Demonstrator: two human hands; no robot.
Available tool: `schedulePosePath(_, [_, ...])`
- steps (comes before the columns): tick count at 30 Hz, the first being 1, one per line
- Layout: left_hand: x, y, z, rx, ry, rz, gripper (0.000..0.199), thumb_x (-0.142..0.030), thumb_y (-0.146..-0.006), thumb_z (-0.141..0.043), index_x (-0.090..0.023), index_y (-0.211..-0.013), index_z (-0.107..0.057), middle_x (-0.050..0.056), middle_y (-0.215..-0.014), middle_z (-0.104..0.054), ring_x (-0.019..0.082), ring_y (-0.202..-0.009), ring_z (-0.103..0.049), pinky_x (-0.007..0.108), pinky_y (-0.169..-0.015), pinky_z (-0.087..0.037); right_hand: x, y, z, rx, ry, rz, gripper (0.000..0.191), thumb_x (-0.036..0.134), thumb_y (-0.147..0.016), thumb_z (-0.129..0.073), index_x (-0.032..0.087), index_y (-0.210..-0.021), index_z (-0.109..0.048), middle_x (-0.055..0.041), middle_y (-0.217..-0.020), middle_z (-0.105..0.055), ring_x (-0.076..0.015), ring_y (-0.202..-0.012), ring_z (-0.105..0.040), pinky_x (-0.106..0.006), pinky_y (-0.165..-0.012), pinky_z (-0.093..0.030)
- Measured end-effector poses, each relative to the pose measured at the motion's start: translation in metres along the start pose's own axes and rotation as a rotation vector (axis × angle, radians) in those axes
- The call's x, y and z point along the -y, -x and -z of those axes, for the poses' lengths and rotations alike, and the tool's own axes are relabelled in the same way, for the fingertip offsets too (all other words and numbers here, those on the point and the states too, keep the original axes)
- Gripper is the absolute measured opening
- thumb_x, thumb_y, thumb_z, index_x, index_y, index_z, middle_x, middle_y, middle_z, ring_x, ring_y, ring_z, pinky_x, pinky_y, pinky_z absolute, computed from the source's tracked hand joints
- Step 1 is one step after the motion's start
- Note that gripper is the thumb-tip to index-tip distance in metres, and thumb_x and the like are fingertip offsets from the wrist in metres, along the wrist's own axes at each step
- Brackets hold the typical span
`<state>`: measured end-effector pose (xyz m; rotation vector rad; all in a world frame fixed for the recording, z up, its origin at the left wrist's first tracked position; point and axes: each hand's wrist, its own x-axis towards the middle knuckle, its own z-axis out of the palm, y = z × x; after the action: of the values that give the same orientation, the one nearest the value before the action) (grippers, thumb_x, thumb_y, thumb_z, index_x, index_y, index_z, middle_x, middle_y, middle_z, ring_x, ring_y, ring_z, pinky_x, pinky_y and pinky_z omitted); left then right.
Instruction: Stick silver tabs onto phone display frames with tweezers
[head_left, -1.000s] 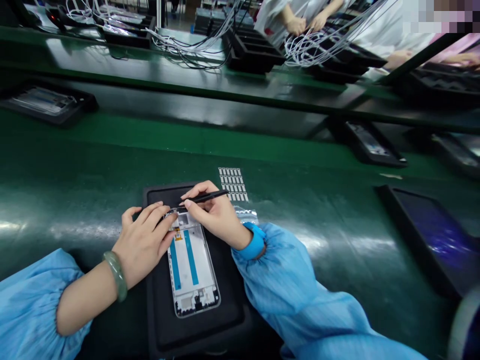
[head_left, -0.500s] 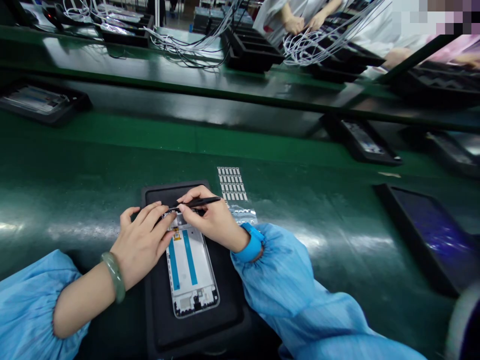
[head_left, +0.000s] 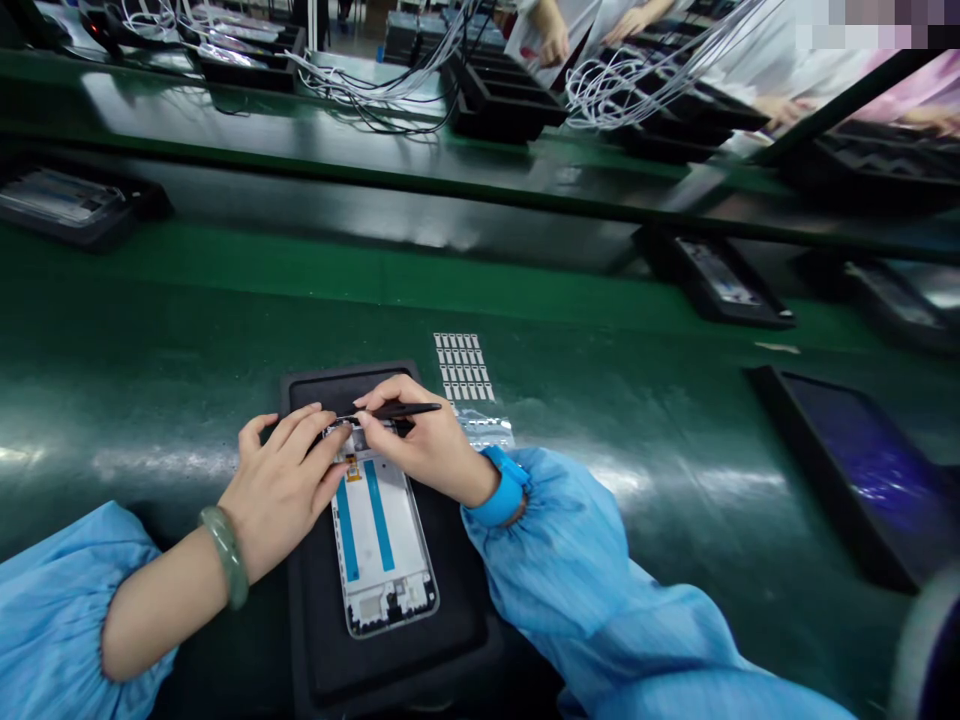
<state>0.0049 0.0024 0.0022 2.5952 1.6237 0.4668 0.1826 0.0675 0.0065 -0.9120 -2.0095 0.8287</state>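
My left hand (head_left: 281, 495) lies across the top end of a white-backed phone frame (head_left: 381, 540), with its fingers gripping that end. A jade bangle (head_left: 224, 556) circles my left wrist. My right hand (head_left: 424, 440) pinches slim black tweezers (head_left: 401, 410), whose tip reaches over the frame's top end, close to my left fingers. Blue strips and a small orange part mark the frame's inner face. Both hands hide the frame's top edge. A blue wrist strap (head_left: 504, 488) sits on my right wrist.
The frame lies on a black rubber mat (head_left: 337, 387) on a green conveyor belt (head_left: 180, 390). Beyond the mat lie a label sheet (head_left: 465, 367) and clear plastic film (head_left: 484, 430). A dark tray (head_left: 840, 470) stands to the right. Co-workers' hands (head_left: 555, 40) handle white cables at the far bench.
The tweezers have swung from a slanted angle to nearly level, with their tip further left over the frame. My view has tilted slightly. My left hand stays on the frame.
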Motion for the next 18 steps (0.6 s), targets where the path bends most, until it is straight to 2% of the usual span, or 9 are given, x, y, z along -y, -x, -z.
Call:
schedulePosePath(9, [-0.0015, -0.0009, 0.001, -0.006, 0.013, 0.01, 0.03, -0.026, -0.09, -0.044, -0.019, -0.116, -0.056, 0.01, -0.119, -0.059, 0.028, -0.115, -0.051, 0.049, -0.092, -0.03, 0.0023, 0.001, 0.0001, -0.022, 0.027, 0.01, 0.014, 0.011, -0.075, -0.054, 0.022, -0.083, -0.05, -0.0023, -0.083, -0.061, -0.0148, -0.078, -0.06, -0.028, -0.071, -0.051])
schedulePosePath(18, [-0.0011, -0.0009, -0.0006, 0.003, -0.002, 0.006, 0.03, -0.027, -0.091, -0.042, -0.019, -0.117, -0.054, 0.01, -0.12, -0.059, 0.027, -0.117, -0.05, 0.049, -0.093, -0.029, 0.0019, -0.0005, 0.0001, 0.017, 0.118, 0.069, 0.014, 0.011, -0.076, -0.052, 0.022, -0.083, -0.049, -0.0027, -0.084, -0.06, -0.0149, -0.078, -0.059, -0.028, -0.069, -0.05])
